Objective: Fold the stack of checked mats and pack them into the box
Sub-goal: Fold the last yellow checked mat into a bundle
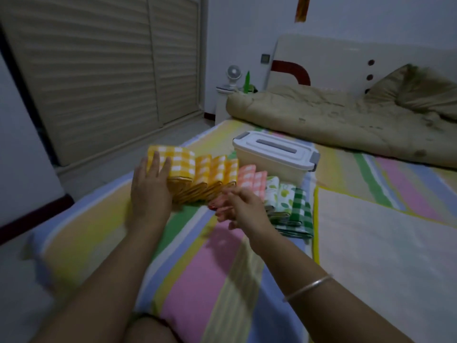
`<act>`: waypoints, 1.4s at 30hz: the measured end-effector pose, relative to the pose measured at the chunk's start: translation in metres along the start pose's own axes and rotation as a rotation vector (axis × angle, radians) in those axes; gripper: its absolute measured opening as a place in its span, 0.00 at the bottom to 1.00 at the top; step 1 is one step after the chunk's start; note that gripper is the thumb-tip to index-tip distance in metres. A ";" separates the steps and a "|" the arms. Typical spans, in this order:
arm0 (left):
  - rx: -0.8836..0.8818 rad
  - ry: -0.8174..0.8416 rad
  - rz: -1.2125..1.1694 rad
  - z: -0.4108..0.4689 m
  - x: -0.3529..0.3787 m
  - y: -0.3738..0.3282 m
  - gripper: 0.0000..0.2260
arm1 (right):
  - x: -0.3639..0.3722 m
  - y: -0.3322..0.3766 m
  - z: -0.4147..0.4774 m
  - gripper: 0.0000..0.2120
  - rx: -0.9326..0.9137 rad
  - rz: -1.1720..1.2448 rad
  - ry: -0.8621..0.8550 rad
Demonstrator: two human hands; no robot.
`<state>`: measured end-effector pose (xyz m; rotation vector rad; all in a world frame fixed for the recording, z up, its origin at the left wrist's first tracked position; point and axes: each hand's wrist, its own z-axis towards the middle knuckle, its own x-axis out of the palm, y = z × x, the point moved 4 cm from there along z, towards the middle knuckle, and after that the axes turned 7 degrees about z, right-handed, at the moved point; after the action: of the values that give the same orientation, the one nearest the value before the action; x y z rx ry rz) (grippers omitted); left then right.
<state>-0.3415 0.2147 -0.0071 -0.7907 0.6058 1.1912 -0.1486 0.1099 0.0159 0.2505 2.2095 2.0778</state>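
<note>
**While folded mats stand in a row, two hands reach them on a striped bed**

Where the frame's lower half lies, a bed sheet striped in pink, yellow, green and blue (222, 280) fills the view. Beige slatted sliding wardrobe doors (99, 70) take the upper left. A rumpled tan quilt (333, 120) lies at the upper right.

Centre frame, a translucent white plastic storage box (272, 167) sits on the sheet, its grey-latched lid on. Just in front of it, folded cloth mats stand on edge in a fanned row: yellow checked mats (205, 167) at the left, pink checked mats (249, 179) in the middle, then white leaf-print mats (277, 191) and green checked mats (300, 206) at the right.

The person's left hand (148, 184) rests against the leftmost yellow mat, fingers straight and slightly apart. The right hand (237, 206) is at the pink mats; blur hides whether its fingers grip anything. A thin silver bangle (308, 288) circles the right forearm.
</note>
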 end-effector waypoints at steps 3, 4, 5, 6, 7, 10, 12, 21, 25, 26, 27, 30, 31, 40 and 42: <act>-0.221 0.193 -0.112 -0.024 0.044 0.022 0.30 | -0.015 -0.010 0.002 0.11 -0.011 -0.054 -0.030; -0.256 0.209 -0.159 -0.029 0.053 0.027 0.30 | -0.021 -0.013 0.004 0.11 -0.017 -0.068 -0.055; -0.275 0.211 -0.186 -0.031 0.059 0.029 0.29 | -0.028 -0.015 0.005 0.11 -0.021 -0.085 -0.079; -0.284 0.213 -0.192 -0.031 0.061 0.030 0.29 | -0.034 -0.018 0.007 0.11 -0.017 -0.111 -0.101; -0.287 0.215 -0.188 -0.031 0.060 0.029 0.28 | -0.039 -0.021 0.008 0.11 -0.009 -0.139 -0.117; -0.254 0.249 -0.160 -0.027 0.058 0.028 0.29 | -0.053 -0.037 0.012 0.11 0.045 -0.248 -0.156; -0.217 0.301 -0.138 -0.027 0.058 0.027 0.30 | -0.061 -0.047 0.013 0.10 0.096 -0.302 -0.175; -0.128 0.358 -0.168 -0.030 0.059 0.014 0.32 | -0.078 -0.059 0.009 0.11 -0.004 -0.388 -0.351; -0.217 0.283 -0.125 -0.033 0.047 0.017 0.30 | -0.077 -0.060 0.006 0.11 0.022 -0.335 -0.321; -0.248 0.225 -0.091 -0.033 0.039 0.018 0.28 | -0.078 -0.060 0.005 0.12 0.027 -0.318 -0.317; -0.252 0.168 -0.060 -0.031 0.032 0.018 0.26 | -0.079 -0.060 0.005 0.12 0.027 -0.305 -0.316; -0.123 0.128 0.056 -0.022 0.025 0.017 0.30 | -0.084 -0.061 0.004 0.12 0.016 -0.281 -0.326; -0.101 0.149 0.076 -0.021 0.024 0.017 0.33 | -0.085 -0.061 0.003 0.11 0.012 -0.288 -0.333; 0.142 0.119 0.269 -0.043 -0.001 -0.031 0.48 | -0.105 -0.051 -0.019 0.12 -0.050 -0.351 -0.360; 0.234 0.091 0.177 -0.059 -0.011 -0.059 0.46 | -0.114 -0.044 -0.030 0.11 -0.084 -0.402 -0.351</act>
<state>-0.2884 0.1517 -0.0213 -0.6039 0.8884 1.2220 -0.0448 0.0564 -0.0305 0.1351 1.7898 1.7507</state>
